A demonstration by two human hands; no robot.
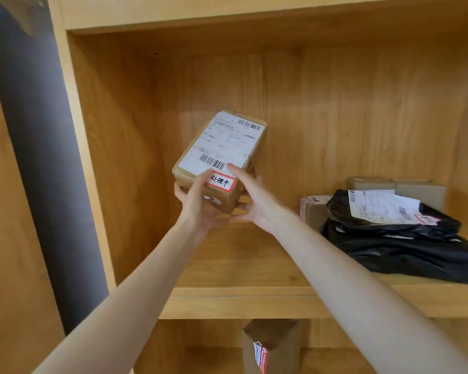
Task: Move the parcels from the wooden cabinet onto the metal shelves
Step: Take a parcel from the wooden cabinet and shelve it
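A small brown cardboard parcel (222, 147) with a white shipping label and a red-edged sticker is held up, tilted, inside the wooden cabinet (335, 90). My left hand (197, 203) grips its lower left corner, thumb on top. My right hand (250, 201) grips its lower right side, thumb on the label and fingers underneath. The parcel is clear of the shelf board (241, 265). No metal shelves are in view.
On the same shelf at the right lie two black plastic mail bags (405, 238), the upper one labelled, with several small cardboard boxes (314, 211) behind them. Another brown box (270, 346) stands on the shelf below. A grey wall strip (38, 157) runs left of the cabinet.
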